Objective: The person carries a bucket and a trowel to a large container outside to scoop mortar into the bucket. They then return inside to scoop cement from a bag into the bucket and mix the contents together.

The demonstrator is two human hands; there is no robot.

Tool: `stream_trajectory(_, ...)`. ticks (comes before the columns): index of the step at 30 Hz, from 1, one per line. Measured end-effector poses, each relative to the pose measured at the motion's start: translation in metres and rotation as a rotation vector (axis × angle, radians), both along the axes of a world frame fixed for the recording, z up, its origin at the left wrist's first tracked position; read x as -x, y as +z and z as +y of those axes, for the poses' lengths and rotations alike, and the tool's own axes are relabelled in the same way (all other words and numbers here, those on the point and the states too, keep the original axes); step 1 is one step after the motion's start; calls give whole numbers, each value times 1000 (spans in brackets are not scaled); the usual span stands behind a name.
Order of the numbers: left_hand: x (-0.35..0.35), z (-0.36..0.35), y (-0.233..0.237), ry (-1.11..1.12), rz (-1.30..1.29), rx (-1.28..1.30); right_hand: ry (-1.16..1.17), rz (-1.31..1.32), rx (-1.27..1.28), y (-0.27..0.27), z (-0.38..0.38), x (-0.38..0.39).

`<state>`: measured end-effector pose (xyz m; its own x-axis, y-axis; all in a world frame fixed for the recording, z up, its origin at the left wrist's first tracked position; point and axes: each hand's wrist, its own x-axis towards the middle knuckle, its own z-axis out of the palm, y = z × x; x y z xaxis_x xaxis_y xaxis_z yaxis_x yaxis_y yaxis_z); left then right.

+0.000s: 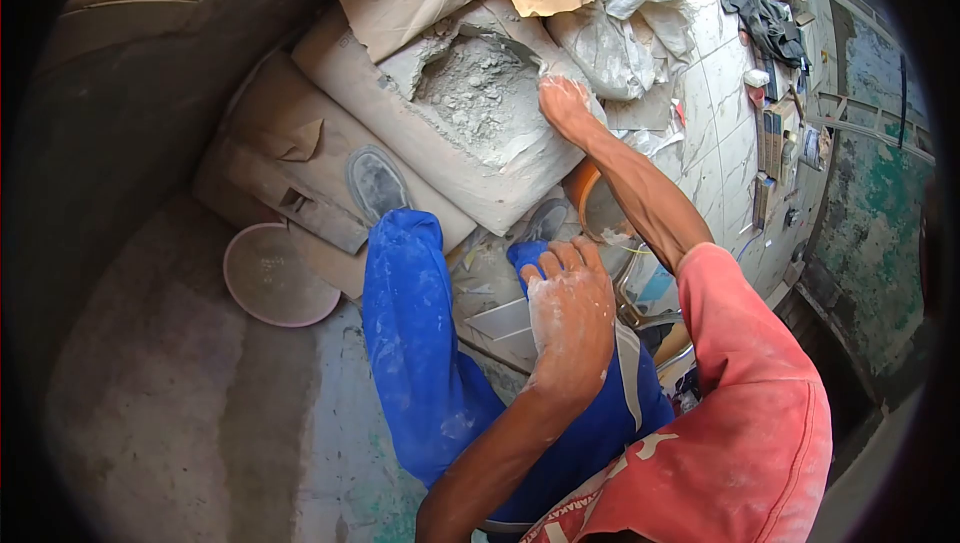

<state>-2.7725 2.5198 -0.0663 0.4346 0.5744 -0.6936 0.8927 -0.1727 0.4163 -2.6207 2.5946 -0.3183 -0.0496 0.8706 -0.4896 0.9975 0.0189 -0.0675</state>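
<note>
Apparently, we work the bag (498,201) at twelve o'clock: our right hand (565,103) curls at its rim, if pinching we cannot tell. Our left hand (574,305) spreads over one knee (524,256); firm hold seems needed next.

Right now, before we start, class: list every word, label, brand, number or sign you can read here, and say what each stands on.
"YARAKAT": pale capitals on the red shirt, apparently the end of a longer word.
Larger pale lettering on the same shirt: folded and cut off, not readable.
Small dark marks on the torn bag, near its upper left: too faint to read.
</note>
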Motion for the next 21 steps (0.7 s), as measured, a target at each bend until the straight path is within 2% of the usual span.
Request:
stream_trajectory(2,9,-3,-4,23,25,3,-163,31,144,-36,13,22)
stream_trajectory(5,17,-8,1,-50,93,60,-293,141,269,-41,-14,39)
stream_trajectory(8,6,-11,1,-74,40,51,-235,105,356,-31,-27,43)
stream_trajectory(9,1,-12,-2,-79,38,37,-240,104,342,-27,-34,39)
stream_trajectory(11,-6,-13,-10,-107,32,-8,32,77,231,-21,-57,30)
stream_trajectory(12,-6,-8,-9,-114,37,-6,26,83,232,-14,-64,25)
stream_trajectory(14,-8,4,-10,-124,44,41,-32,13,-112,-1,-68,8)
stream_trajectory(16,-8,2,-13,-96,55,23,-66,-81,-171,-7,-62,-10)
stream_trajectory(21,1,-11,-11,-92,82,73,-244,-22,55,-60,-37,2)
